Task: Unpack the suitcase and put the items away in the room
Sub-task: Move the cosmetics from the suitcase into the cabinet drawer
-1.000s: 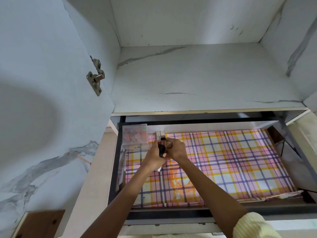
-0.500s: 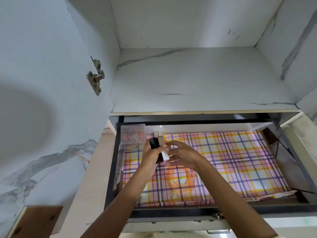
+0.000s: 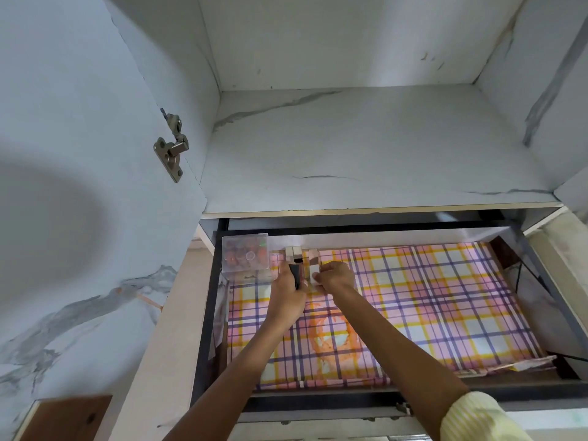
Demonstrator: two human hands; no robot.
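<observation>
Head view, looking down into a white, marble-patterned wardrobe. Shows a pulled-out drawer (image 3: 206,313) below a shelf (image 3: 366,148), its floor covered by a plaid liner (image 3: 429,297) in pink, yellow and purple.

At the back left corner of the drawer, a clear plastic box (image 3: 245,256) with small reddish pieces inside. Just right of it, against the back wall, a few small pale containers (image 3: 292,252), too small to identify.

Near the middle, both arms reaching in from the bottom edge. Left hand (image 3: 288,294), fingers curled round a small black item (image 3: 296,276), holding it upright just in front of the pale containers. Right hand (image 3: 337,276), fingertips and thumb pinching a small white item (image 3: 313,275), right beside the black one, close to the back wall and above the liner.

On the right forearm, a pale yellow striped sleeve (image 3: 477,418). At far left, the open wardrobe door (image 3: 79,154) with a metal hinge (image 3: 171,148).
</observation>
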